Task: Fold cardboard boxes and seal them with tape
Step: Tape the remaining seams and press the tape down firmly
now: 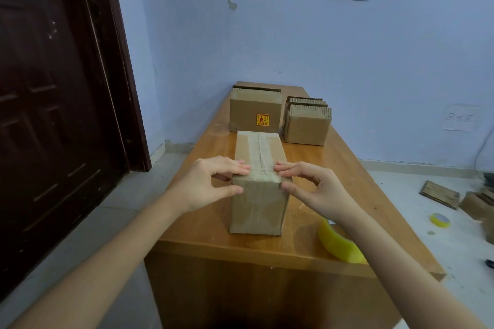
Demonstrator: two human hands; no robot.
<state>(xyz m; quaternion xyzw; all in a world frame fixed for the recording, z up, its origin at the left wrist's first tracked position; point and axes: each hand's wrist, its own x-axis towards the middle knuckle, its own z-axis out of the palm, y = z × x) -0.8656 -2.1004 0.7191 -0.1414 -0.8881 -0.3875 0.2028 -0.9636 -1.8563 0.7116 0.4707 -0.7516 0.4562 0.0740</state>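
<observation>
A long closed cardboard box (258, 205) stands on the wooden table (203, 222), with a strip of clear tape running along its top seam and down its near face. My left hand (211, 184) grips the box's near left top corner, fingers on top and thumb on the front face. My right hand (312, 187) holds the near right top corner the same way. A yellow roll of tape (338, 243) lies on the table just right of the box, partly hidden under my right forearm.
Two more cardboard boxes stand at the table's far end, a larger one (255, 111) with a yellow sticker and a smaller one (307, 124). On the floor at right lie flat cardboard pieces (441, 193) and a small yellow tape roll (439, 220). A dark door (53, 115) is left.
</observation>
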